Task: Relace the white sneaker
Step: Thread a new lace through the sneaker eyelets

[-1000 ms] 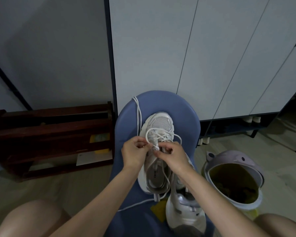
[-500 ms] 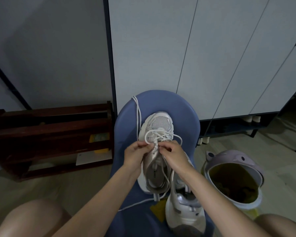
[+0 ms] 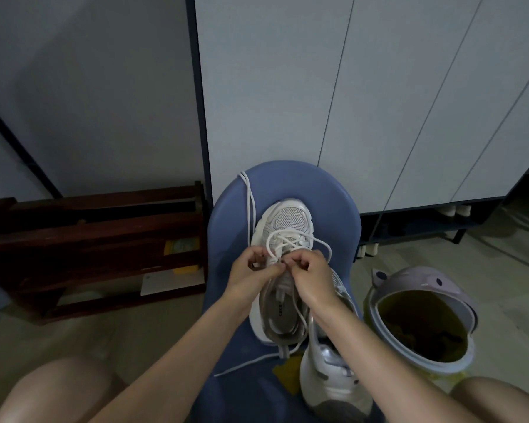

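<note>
- Left hand (image 3: 251,274) and right hand (image 3: 313,277) are meeting right over the middle of the white mesh-toe sneaker (image 3: 283,261), fingers curled in on both.
- Both look like they're pinching the thin white shoelace (image 3: 297,239) around the upper eyelets, but the fingertips bunch together so I can't tell exactly which strand each one has.
- Just past the knuckles, the lace loops loosely over the front of the shoe, with one loop bulging out to the right.
- The sneaker sits toe-away on a rounded blue padded seat (image 3: 333,196), under both hands.
- A second loose white lace (image 3: 249,196) runs off beyond the left hand toward the seat's far edge.
- Below the right wrist, a second white sneaker (image 3: 330,380) lies alongside.
- Right of the right arm: a lilac bin with little ears (image 3: 422,285).
- Left of the left hand: a dark wooden rack (image 3: 89,239).
</note>
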